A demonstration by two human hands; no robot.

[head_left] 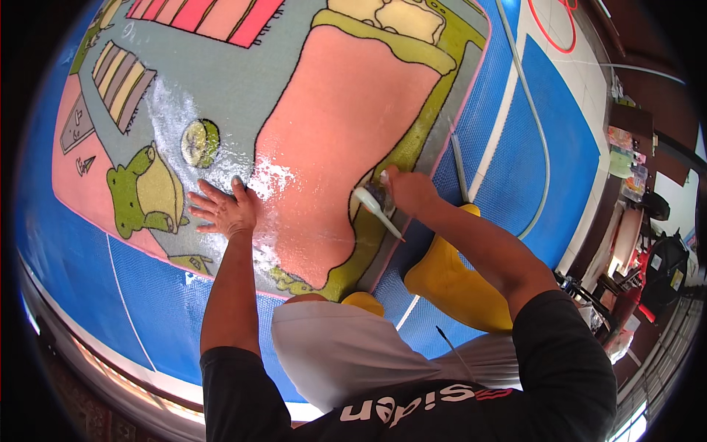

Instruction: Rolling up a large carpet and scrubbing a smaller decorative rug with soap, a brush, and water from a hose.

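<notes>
My left hand (223, 210) lies palm down with fingers spread on a wet, printed rug (331, 110). White foam (177, 110) streaks the rug around and beyond that hand. My right hand (411, 190) is closed on a small, partly see-through object (388, 193) over the rug's right edge; its exact kind is unclear. A pale, tapered piece with an orange tip (378, 212) shows beside those fingers. Whether it belongs to the held object I cannot tell. The rug bears a pink blanket shape, frog figures and striped mats.
Blue textured matting (513, 166) lies under and around the rug. A grey hose (538, 127) curves along the right, and a red hose (569, 44) lies farther off. Yellow boots (464, 282) are below my right arm. Bottles and packages (627, 160) line the right side.
</notes>
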